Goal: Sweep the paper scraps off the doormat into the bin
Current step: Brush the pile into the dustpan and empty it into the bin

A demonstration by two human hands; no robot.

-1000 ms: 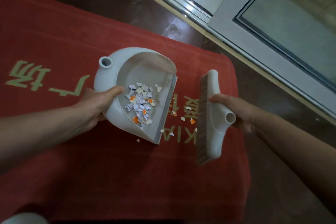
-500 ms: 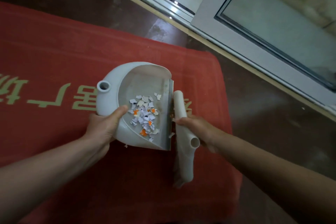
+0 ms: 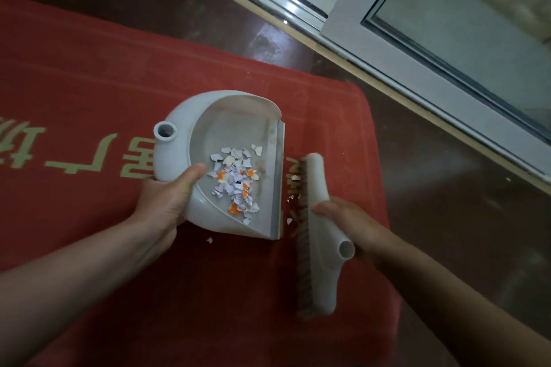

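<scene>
White and orange scraps (image 3: 235,185) heaped in the dustpan (image 3: 235,116), a few strays in the narrow strip of red mat (image 3: 119,68) between its lip and the brush (image 3: 320,247); the mat's edge runs just past the brush, dark floor (image 3: 447,217) beyond. The left hand (image 3: 167,199) holds the dustpan's wall in its grip, thumb beside the heap; the right hand (image 3: 348,220) wraps the brush

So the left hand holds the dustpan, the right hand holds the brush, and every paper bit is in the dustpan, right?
Not every bit. In the head view the left hand holds the dustpan and the right hand the brush, but a few scraps lie on the doormat beside its lip.
</scene>
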